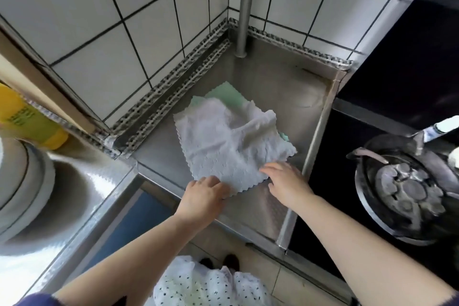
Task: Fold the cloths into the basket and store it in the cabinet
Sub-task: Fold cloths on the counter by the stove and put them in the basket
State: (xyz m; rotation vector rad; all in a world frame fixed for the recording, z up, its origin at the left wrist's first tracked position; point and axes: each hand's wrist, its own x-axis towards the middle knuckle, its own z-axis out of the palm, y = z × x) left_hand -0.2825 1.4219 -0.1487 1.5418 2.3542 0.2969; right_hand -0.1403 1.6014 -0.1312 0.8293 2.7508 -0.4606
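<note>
Pale grey cloth (231,141) on steel worktop (268,82), over 1 green cloth (227,95).
Hands apart: left hand (203,194) pinching near corner, right hand (285,179) flat on edge; could drag both.

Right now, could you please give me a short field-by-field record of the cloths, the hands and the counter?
top cloth: white cloth, lying open and rumpled
under it: green cloth, mostly covered
surface: steel counter in the tiled corner
left hand: grips the white cloth's near corner
right hand: fingers straight, on the cloth's near edge
beside: gas burner
basket: not in view
</note>
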